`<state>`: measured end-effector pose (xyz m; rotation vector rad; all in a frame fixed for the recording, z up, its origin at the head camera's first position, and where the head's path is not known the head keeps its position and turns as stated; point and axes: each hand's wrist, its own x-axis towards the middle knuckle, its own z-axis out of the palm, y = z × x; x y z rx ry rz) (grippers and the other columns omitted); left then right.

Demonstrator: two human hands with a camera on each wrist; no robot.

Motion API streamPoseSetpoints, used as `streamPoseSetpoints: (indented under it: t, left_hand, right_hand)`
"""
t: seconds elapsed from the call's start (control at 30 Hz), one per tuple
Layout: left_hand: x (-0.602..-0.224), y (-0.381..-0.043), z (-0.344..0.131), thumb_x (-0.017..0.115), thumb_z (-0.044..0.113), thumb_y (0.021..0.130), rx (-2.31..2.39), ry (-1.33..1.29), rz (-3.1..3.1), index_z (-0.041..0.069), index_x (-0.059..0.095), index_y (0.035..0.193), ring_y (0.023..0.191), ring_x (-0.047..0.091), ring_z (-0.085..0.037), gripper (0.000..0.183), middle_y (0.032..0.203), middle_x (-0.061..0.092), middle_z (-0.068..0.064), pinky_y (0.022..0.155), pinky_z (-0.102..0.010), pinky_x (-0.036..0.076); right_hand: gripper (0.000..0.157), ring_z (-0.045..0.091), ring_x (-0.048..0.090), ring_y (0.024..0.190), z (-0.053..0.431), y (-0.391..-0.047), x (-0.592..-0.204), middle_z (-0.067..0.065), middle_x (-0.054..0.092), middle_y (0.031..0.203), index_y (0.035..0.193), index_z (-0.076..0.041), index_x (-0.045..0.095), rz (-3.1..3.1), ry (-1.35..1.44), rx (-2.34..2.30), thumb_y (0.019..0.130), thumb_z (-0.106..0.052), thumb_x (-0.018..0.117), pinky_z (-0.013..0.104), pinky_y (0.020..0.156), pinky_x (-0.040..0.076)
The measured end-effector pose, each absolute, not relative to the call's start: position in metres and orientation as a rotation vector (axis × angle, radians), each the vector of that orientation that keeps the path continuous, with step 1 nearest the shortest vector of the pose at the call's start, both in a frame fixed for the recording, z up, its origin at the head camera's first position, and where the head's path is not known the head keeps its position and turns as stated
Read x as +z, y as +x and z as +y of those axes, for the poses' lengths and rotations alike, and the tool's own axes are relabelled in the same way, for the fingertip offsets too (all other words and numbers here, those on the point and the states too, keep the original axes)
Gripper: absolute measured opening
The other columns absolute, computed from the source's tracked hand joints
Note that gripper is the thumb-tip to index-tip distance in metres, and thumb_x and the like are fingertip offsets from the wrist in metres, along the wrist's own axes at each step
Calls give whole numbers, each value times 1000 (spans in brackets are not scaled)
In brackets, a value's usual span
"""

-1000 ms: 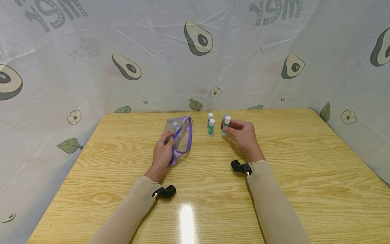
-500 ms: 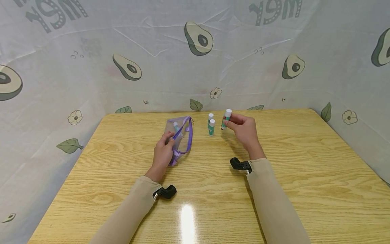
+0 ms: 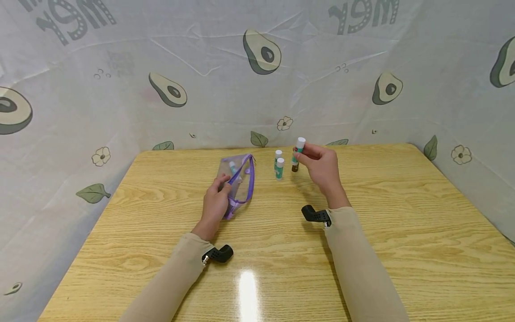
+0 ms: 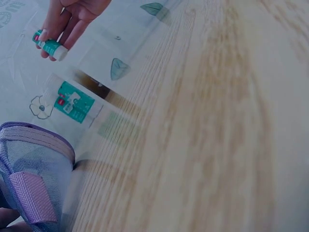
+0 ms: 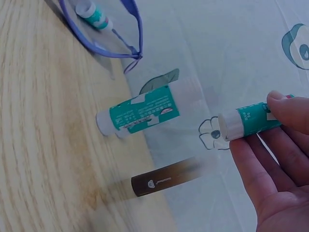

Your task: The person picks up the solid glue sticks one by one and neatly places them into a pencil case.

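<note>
"Pouch (image 3: 251, 188), see-through mesh with purple trim, leftmost of the small things. Sits on the wood-grain table (image 3: 265, 237), mouth gaping rightward."

"And the left hand (image 3: 214, 203)?"

"At the pouch's near left side, thumb on the mesh, fingers bent there: clamped on it. Only a bit of finger shows in the left wrist view."

"Anything inside?"

"One tube, green and white; call it the inside tube (image 3: 232, 167). Hazy through the mesh, clearer in the right wrist view."

"Next, moving right."

"Two standing upright, green labels, white caps: the rear tube (image 3: 278, 154) and, just before it, the front tube (image 3: 279, 169). Whether they touch, cannot tell."

"Then something dark?"

"Brown tube (image 5: 166, 178), upright on the table, upper part blurred. Mostly hidden in the head view."

"By what?"

"Held tube (image 3: 297, 154): green label, white cap uppermost, slightly tilted, off the table. Right hand (image 3: 323, 167) pinches it between thumb and fingers. Hands well apart, standing tubes between them."

"Backdrop?"

"Pale curtain (image 3: 217, 120), avocado print, beyond the far edge."
</note>
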<state>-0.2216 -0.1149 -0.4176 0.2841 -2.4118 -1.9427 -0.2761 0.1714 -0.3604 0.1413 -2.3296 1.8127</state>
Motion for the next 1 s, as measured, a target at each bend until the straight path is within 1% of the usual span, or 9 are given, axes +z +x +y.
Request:
streamPoseSetpoints:
  t: [0.17, 0.37, 0.57, 0.67, 0.77, 0.87, 1.0]
  left_hand:
    - [-419, -222, -116, 47, 23, 111, -1939, 290, -2425, 12, 57, 151, 168, 12, -28, 43, 174, 36, -1, 137, -50, 13]
    - [-418, -221, -115, 47, 23, 111, -1945, 296, -2420, 13, 57, 151, 168, 15, -29, 42, 174, 37, -1, 136, -50, 15]
    - [-415, -221, -115, 48, 23, 111, -1929, 303, -2418, 13, 59, 150, 167, 18, -29, 41, 173, 39, -1, 136, -50, 18]
    - [-414, -221, -115, 49, 24, 111, -1937, 303, -2413, 14, 59, 150, 167, 16, -27, 41, 173, 39, 0, 136, -49, 18]
    - [-413, -222, -115, 49, 24, 111, -1941, 301, -2411, 13, 59, 150, 168, 14, -25, 42, 173, 38, 1, 136, -48, 17]
    - [-413, -222, -115, 50, 24, 111, -1935, 300, -2413, 13, 59, 150, 168, 14, -25, 42, 173, 39, 0, 136, -48, 16]
    - [-414, -223, -115, 50, 23, 111, -1927, 309, -2415, 13, 60, 149, 168, 15, -26, 41, 172, 40, 0, 136, -49, 16]
  right_hand:
    - [41, 4, 67, 110, 168, -276, -353, 19, 73, 135, 138, -5, 71, -2307, 131, 1821, 101, -22, 75, 17, 94, 54]
    - [40, 4, 68, 110, 164, -276, -345, 17, 74, 134, 137, -6, 71, -2278, 124, 1825, 100, -22, 75, 15, 94, 55]
    - [41, 7, 70, 113, 161, -278, -339, 14, 75, 134, 137, -10, 72, -2264, 105, 1819, 100, -25, 77, 21, 98, 55]
    - [40, 6, 69, 111, 160, -278, -335, 14, 75, 134, 137, -9, 72, -2256, 107, 1800, 100, -24, 76, 22, 97, 55]
    - [39, 4, 69, 107, 158, -279, -330, 13, 76, 132, 136, -8, 73, -2236, 105, 1793, 100, -23, 76, 20, 94, 54]
    - [38, 3, 69, 107, 155, -279, -327, 10, 77, 130, 135, -9, 74, -2204, 114, 1803, 100, -22, 76, 22, 97, 55]
    - [37, 4, 70, 107, 150, -280, -324, 12, 77, 130, 134, -7, 74, -2180, 150, 1830, 99, -20, 77, 24, 101, 56]
